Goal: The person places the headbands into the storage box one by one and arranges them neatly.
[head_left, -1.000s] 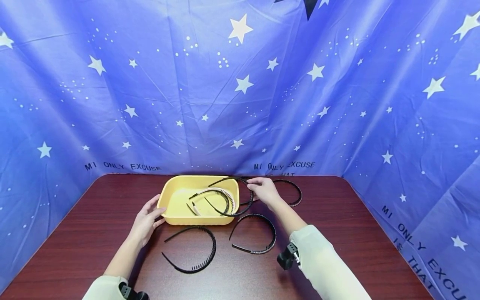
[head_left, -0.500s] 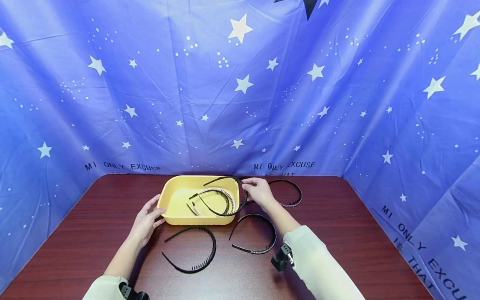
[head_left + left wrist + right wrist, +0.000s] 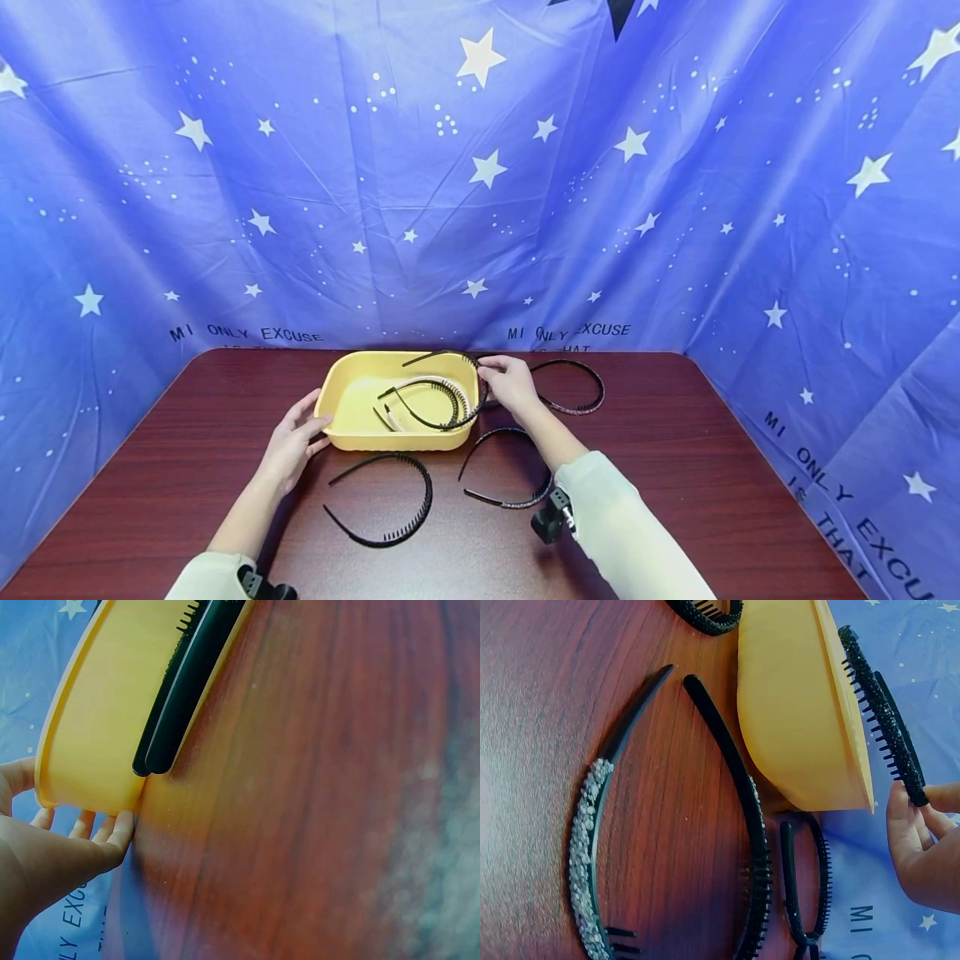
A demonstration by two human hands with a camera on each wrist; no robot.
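My right hand (image 3: 513, 387) pinches a black toothed headband (image 3: 889, 712) by its curved middle, with its ends pointing left over the yellow bin (image 3: 397, 442). The right wrist view shows this headband raised above the bin's rim, its surface glittery. My left hand (image 3: 285, 450) grips the bin's left end, thumb at the rim and fingers along the outer wall (image 3: 94, 784). Inside the bin lie a black headband (image 3: 454, 408) and a pale pink headband (image 3: 468, 400), partly overlapped by the held one.
On the table, a plain black toothed headband (image 3: 429, 500) lies in front of the bin. Right of it is a headband with silvery stones (image 3: 581, 862), partly behind the right sleeve. Another dark headband (image 3: 600, 387) lies at the back right. A blue star-patterned curtain (image 3: 375, 167) surrounds the table.
My right hand has moved left with the black headband, bringing it farther over the bin's right end. The left hand and the bin have stayed in place.
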